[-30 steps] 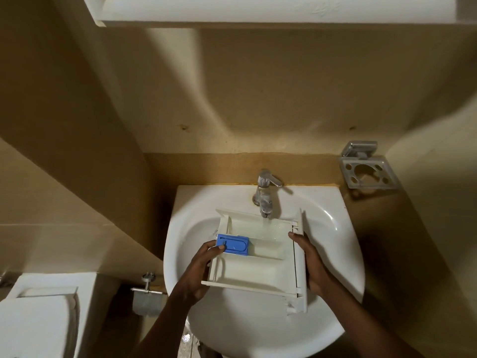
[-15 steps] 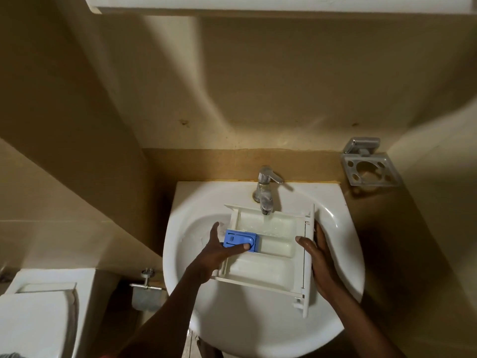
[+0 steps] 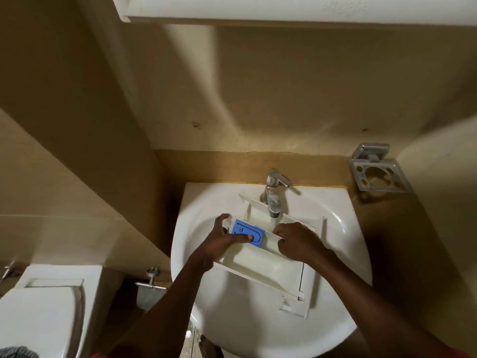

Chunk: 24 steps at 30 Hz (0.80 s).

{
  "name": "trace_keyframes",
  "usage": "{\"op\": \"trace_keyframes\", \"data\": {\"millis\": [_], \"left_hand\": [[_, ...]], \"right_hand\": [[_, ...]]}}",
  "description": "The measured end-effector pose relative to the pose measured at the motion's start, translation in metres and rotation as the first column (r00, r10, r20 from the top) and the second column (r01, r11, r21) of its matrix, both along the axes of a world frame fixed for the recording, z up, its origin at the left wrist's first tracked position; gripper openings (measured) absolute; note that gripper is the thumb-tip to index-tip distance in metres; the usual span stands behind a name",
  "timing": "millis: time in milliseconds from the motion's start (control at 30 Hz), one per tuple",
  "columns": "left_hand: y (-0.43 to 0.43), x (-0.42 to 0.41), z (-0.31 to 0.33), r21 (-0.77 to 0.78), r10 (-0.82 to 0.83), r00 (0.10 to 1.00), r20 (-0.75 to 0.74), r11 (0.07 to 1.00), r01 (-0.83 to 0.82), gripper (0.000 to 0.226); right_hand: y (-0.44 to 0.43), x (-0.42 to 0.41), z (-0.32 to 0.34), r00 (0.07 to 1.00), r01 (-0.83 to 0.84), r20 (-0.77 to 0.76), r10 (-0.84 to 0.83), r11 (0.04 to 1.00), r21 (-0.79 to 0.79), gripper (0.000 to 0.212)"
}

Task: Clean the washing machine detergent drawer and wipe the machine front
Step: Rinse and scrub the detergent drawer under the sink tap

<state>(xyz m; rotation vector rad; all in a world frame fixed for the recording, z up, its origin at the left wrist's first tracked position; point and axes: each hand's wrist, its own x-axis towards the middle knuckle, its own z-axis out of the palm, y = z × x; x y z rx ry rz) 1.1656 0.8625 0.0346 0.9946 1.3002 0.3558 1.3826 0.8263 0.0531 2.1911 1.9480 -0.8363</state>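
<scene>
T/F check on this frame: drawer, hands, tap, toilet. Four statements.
1. The detergent drawer is held over the sink, below the tap. True.
2. The blue insert sits at the drawer's right end. False: it is at the left, under the left hand's thumb.
3. The right hand is on the tap. False: its fingers curl over a wall inside the drawer.
4. A toilet stands left of the sink. True.

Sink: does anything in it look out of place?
Yes: a white detergent drawer with a blue insert sits askew in the sink under the tap. It is a washing machine part, not bathroom ware.
</scene>
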Motion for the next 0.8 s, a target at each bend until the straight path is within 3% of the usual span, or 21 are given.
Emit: {"op": "trace_keyframes", "data": {"millis": [100, 167, 233, 300, 400, 533, 667, 733, 800], "left_hand": [[0.007, 0.001, 0.004, 0.057, -0.013, 0.998, -0.068, 0.998, 0.016, 0.087], [0.01, 0.001, 0.007, 0.098, -0.013, 0.994, -0.107, 0.995, 0.023, 0.082], [0.012, 0.0, 0.009, 0.119, -0.014, 0.992, -0.124, 0.993, 0.029, 0.08], [0.012, -0.001, 0.009, 0.123, -0.01, 0.992, -0.125, 0.992, 0.026, 0.081], [0.012, -0.002, 0.008, 0.116, -0.004, 0.993, -0.118, 0.993, 0.017, 0.081], [0.016, 0.002, 0.011, 0.105, -0.021, 0.992, -0.124, 0.994, 0.035, 0.082], [0.017, 0.009, 0.01, 0.089, -0.069, 0.989, -0.131, 0.993, 0.081, 0.073], [0.015, 0.005, 0.007, 0.112, -0.069, 0.991, -0.115, 0.99, 0.082, 0.063], [0.013, -0.002, 0.005, 0.119, -0.062, 0.994, -0.091, 0.99, 0.072, 0.06]], "right_hand": [[0.014, -0.008, -0.004, 0.967, 0.057, -0.243, -0.073, 0.996, -0.071, 0.037], [0.011, -0.015, -0.002, 0.842, 0.159, -0.5, -0.203, 0.979, -0.131, 0.04], [-0.005, -0.02, 0.0, 0.759, 0.211, -0.62, -0.2, 0.976, -0.057, 0.045], [-0.033, -0.022, -0.002, 0.792, 0.17, -0.609, -0.045, 0.974, 0.149, 0.055], [-0.07, -0.017, -0.016, 0.887, -0.005, -0.423, 0.185, 0.92, 0.392, 0.057], [-0.078, -0.013, -0.024, 0.968, -0.144, -0.149, 0.203, 0.931, 0.334, 0.064], [-0.049, -0.01, -0.016, 0.963, -0.254, 0.125, 0.239, 0.96, 0.12, 0.042], [-0.029, -0.004, -0.001, 0.991, -0.125, -0.038, 0.127, 0.99, 0.061, 0.024], [-0.009, 0.007, 0.011, 0.923, 0.153, -0.357, -0.141, 0.988, 0.005, 0.006]]}}
